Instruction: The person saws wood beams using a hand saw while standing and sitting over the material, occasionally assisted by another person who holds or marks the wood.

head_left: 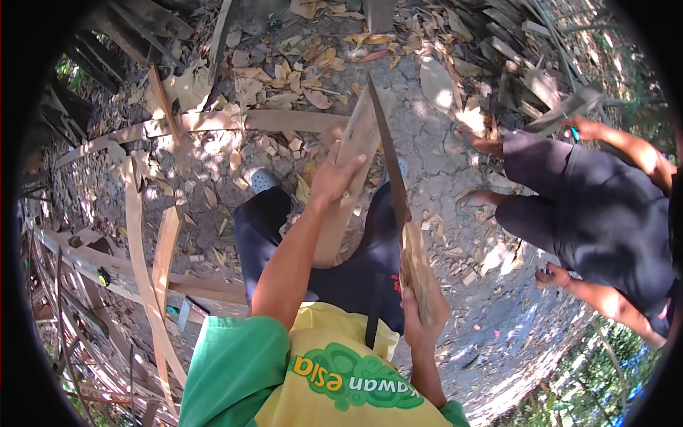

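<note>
My left hand (pixel 336 176) is closed around the edge of a pale wooden plank (pixel 360 135). The plank slants up between my knees, its lower end near my lap. My right hand (pixel 424 319) is wrapped round the thick, rough wooden handle of a long dark-bladed tool (pixel 390 156). Its blade tapers to a point and runs along the plank's right side, the tip near the plank's far end. Whether it is a saw or a machete I cannot tell, nor whether the blade touches the wood.
At the right stands another person (pixel 612 206) in dark clothes, a small teal thing at one hand. Long strips of wood (pixel 139 220) lie at the left, near a small black and yellow object (pixel 104 276). Stacked boards (pixel 523 78) rise beyond; dry leaves and chips cover the ground.
</note>
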`<action>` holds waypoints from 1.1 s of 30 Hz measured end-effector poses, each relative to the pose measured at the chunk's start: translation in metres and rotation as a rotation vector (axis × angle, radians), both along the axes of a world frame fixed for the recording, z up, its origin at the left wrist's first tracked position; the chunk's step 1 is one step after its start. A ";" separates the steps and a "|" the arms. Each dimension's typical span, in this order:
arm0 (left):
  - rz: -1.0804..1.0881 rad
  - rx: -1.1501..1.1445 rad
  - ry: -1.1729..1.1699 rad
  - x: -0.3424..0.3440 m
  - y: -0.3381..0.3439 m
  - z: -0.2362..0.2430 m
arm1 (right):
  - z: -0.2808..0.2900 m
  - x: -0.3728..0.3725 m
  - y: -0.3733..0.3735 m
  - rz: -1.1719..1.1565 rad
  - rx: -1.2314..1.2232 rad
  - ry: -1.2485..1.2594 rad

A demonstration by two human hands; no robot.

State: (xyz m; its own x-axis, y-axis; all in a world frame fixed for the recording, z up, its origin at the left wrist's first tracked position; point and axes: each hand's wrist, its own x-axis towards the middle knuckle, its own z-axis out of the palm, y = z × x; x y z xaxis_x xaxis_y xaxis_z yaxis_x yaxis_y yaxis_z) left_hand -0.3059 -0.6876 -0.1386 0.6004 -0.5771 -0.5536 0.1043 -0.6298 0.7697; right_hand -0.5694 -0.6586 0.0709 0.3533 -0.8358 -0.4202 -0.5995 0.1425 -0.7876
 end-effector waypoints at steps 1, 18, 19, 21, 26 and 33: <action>-0.046 0.010 -0.020 0.001 -0.001 -0.009 | -0.008 0.005 -0.007 0.007 0.011 0.005; -0.052 0.038 -0.024 0.003 -0.002 0.005 | -0.030 0.003 0.002 0.095 -0.189 0.044; -0.053 0.037 -0.012 0.005 -0.006 0.010 | -0.020 -0.007 0.011 0.062 -0.179 -0.017; -0.042 0.019 -0.095 0.005 -0.004 -0.005 | -0.044 0.028 -0.020 0.141 -0.258 0.065; -0.086 0.025 -0.054 -0.004 -0.019 -0.003 | -0.109 0.182 -0.157 0.028 -0.214 -0.125; -0.053 0.077 -0.084 0.000 0.002 -0.004 | -0.054 0.020 -0.008 0.082 -0.165 0.062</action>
